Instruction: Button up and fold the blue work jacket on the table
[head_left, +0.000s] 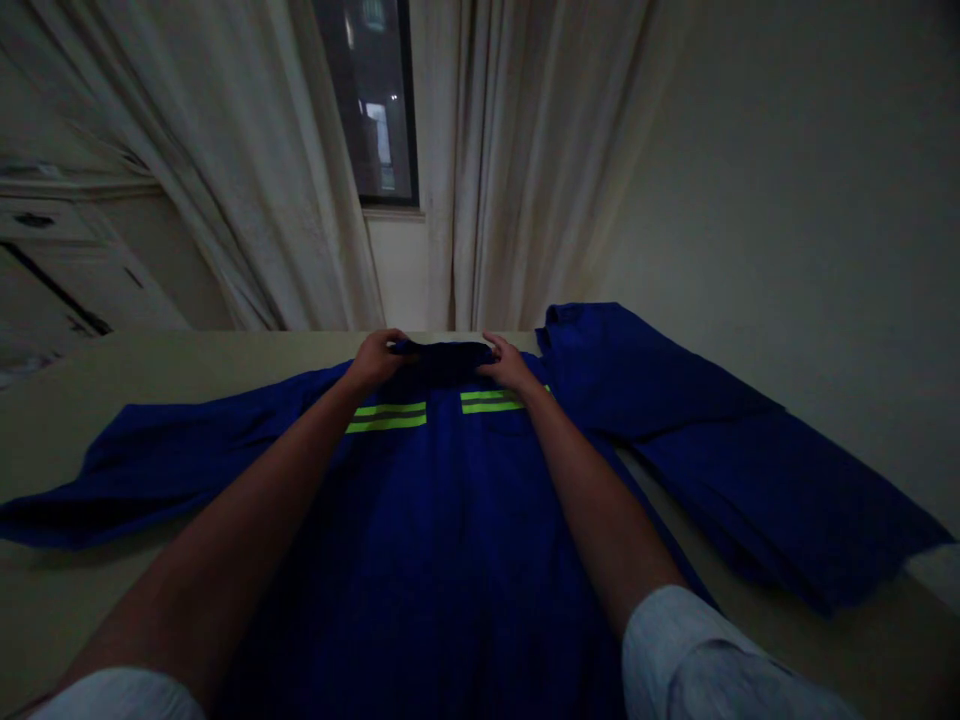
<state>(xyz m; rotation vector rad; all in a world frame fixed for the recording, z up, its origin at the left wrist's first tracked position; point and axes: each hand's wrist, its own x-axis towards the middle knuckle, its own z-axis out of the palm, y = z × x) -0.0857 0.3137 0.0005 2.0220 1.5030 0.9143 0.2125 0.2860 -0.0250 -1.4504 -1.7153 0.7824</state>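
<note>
A dark blue work jacket (450,520) lies spread out with its collar at the far end and yellow-green reflective strips across the chest. One sleeve (202,440) stretches out to the left, its cuff gaping. My left hand (379,358) pinches the left end of the collar (446,352), fingers curled round the edge. At the collar's other end, my right hand (508,364) grips the cloth between thumb and fingers. Where the jacket's right sleeve lies, I cannot tell.
To the right lies more blue cloth (720,430), apparently a folded garment, overlapping or touching the jacket's shoulder. Both rest on a pale tabletop (67,390). Beyond the far edge hang long curtains (525,150) around a narrow window (375,100). A pale cabinet (90,250) stands at the left.
</note>
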